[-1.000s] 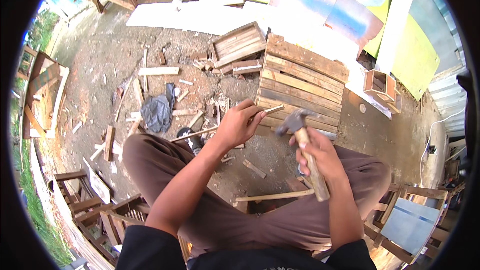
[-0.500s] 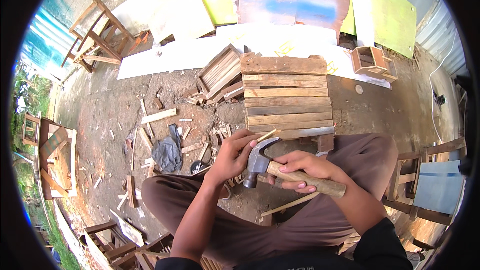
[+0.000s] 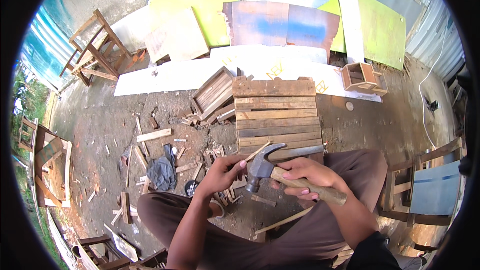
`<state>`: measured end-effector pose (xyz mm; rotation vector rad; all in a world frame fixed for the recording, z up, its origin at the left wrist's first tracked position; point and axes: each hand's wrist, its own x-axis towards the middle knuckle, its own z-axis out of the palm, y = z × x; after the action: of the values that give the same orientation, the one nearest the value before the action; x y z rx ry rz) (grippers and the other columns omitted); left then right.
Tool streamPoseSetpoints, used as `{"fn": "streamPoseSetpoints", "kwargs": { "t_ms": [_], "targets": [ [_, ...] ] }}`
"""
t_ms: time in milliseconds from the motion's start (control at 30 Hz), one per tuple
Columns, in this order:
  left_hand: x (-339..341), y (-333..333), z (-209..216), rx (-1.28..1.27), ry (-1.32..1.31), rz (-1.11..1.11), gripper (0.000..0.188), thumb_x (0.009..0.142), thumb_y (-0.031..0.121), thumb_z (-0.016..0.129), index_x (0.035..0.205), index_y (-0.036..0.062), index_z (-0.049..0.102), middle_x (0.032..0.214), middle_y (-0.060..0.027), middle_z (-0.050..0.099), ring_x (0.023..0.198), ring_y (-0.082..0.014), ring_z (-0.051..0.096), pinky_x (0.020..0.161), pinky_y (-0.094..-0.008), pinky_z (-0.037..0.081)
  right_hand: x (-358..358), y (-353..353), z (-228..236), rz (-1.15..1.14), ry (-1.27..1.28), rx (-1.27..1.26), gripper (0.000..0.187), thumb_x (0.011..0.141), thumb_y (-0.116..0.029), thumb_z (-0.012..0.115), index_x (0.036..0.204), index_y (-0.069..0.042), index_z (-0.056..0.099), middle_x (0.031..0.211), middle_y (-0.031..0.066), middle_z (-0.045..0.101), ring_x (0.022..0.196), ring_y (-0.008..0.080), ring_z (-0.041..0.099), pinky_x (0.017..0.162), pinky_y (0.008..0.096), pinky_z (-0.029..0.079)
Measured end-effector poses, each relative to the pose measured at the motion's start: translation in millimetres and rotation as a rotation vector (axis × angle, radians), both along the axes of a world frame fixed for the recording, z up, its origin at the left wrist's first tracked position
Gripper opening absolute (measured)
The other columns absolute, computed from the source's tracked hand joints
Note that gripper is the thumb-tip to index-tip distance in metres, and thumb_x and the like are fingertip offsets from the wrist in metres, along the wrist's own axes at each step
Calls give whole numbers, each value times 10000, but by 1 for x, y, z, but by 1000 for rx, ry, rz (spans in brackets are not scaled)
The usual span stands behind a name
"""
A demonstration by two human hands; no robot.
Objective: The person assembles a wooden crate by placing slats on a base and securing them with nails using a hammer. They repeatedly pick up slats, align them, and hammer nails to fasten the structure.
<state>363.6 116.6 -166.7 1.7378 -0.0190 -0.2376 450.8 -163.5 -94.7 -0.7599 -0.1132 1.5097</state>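
Observation:
My left hand (image 3: pixel 222 174) pinches a thin wooden strip (image 3: pixel 261 149) between thumb and fingers, its end pointing up and to the right. In my right hand (image 3: pixel 312 176) is a claw hammer (image 3: pixel 260 165), its wooden handle (image 3: pixel 327 192) running down to the right. The dark metal head lies just right of my left fingers, claw up and striking face down, partly in front of the strip's line. Both hands are over my lap, at the near edge of a slatted wooden bench (image 3: pixel 277 115). What else my left fingers may hold is hidden.
A shallow wooden box (image 3: pixel 212 92) leans by the bench. Wood scraps (image 3: pixel 154 135) and a dark plastic bag (image 3: pixel 161 172) lie on the ground at left. Wooden frames (image 3: pixel 97 50) stand far left; a chair (image 3: pixel 430 185) is at right. Large panels (image 3: pixel 285 25) lean at the back.
The view has tilted up, so the bench and panels sit lower in it. My left hand has dropped a little relative to the hammer. Both hands keep their holds.

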Motion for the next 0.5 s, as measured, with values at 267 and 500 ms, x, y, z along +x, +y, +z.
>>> {"fn": "streamPoseSetpoints", "kwargs": {
  "t_ms": [267,500],
  "targets": [
    [6,-6,-3,347,-120,152,331,1080,265,594,1100,-33,736,690,-203,601,596,-252,541,630,-400,480,-9,6,6,-254,-254,-89,356,1056,-146,613,1263,115,489,1073,127,561,539,65,476,347,210,389],
    [10,-7,-3,317,-127,175,301,1075,241,601,1041,-32,722,685,-243,580,571,-328,444,586,-407,450,-26,20,0,-351,-391,-118,217,1093,-138,550,1080,78,570,880,85,573,529,82,486,388,259,425]
  ]
}}
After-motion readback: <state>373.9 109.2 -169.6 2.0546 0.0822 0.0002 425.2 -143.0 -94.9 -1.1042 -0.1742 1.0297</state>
